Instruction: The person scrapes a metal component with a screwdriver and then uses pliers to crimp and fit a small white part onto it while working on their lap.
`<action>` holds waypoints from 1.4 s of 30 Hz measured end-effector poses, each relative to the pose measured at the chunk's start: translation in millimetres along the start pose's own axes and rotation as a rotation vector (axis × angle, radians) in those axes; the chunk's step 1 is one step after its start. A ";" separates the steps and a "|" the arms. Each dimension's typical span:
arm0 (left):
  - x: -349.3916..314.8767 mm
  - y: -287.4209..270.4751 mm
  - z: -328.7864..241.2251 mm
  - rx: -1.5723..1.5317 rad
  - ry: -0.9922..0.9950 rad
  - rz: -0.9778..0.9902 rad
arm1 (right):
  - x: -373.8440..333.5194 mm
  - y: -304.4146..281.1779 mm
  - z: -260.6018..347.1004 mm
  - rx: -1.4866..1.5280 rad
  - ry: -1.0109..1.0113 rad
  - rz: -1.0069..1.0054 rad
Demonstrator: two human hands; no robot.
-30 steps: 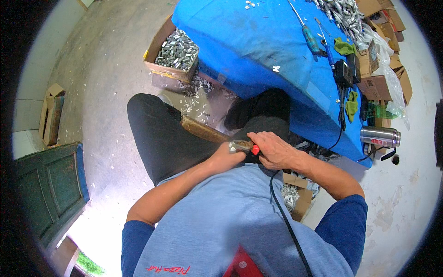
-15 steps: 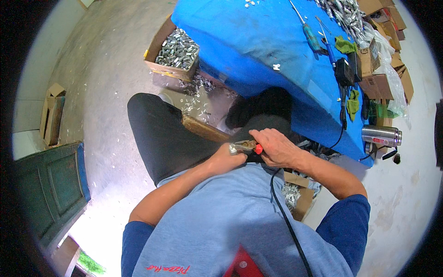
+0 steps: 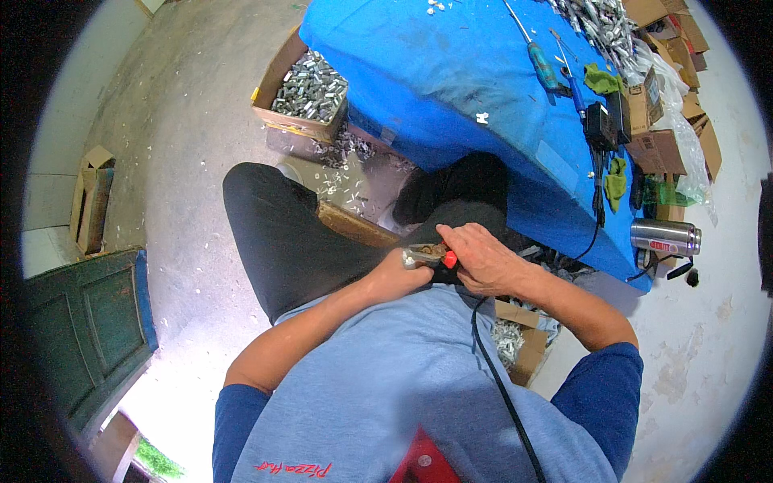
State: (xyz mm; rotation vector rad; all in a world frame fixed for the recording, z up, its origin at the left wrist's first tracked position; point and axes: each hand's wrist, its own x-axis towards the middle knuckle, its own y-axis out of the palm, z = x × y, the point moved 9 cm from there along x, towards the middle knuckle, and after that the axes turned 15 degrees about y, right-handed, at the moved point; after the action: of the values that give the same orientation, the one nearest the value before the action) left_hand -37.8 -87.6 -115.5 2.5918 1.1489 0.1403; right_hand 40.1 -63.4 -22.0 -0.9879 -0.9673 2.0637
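Observation:
Above my lap, my right hand (image 3: 488, 261) is wrapped round pliers (image 3: 439, 253) with red handles. The metal jaws of the pliers point left, toward my left hand (image 3: 393, 278). Its fingers are closed on a small silvery metal piece (image 3: 408, 259), whose exact kind is too small to make out. The jaws are at this piece, but whether they grip it cannot be seen. Most of the handles are hidden inside my right hand.
A blue-covered table (image 3: 451, 88) bears a screwdriver (image 3: 543, 66), a soldering iron (image 3: 573, 88) and a metal parts heap (image 3: 596, 28). A steel flask (image 3: 667, 236) lies at its right edge. A carton (image 3: 270, 76) of metal cylinders stands left; another carton (image 3: 527, 354) sits beside me.
Both hands stay nearly in place over my lap. The pliers and the small piece have shifted only very slightly.

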 end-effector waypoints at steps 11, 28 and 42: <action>2.0 2.3 -0.3 0.037 -0.002 0.033 | 4.1 7.3 -6.7 -0.051 0.096 0.204; 8.3 9.5 -15.7 0.135 0.165 0.027 | 5.3 -0.5 -1.8 -0.057 0.041 0.066; 3.1 2.4 -8.6 0.051 -0.022 0.019 | -8.5 0.0 -5.5 -0.035 0.038 0.012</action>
State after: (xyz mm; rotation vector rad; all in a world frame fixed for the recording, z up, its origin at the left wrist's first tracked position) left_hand -35.9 -84.8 -106.7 2.6431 1.1346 0.0876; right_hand 48.9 -68.2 -21.4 -1.0498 -0.9831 2.0363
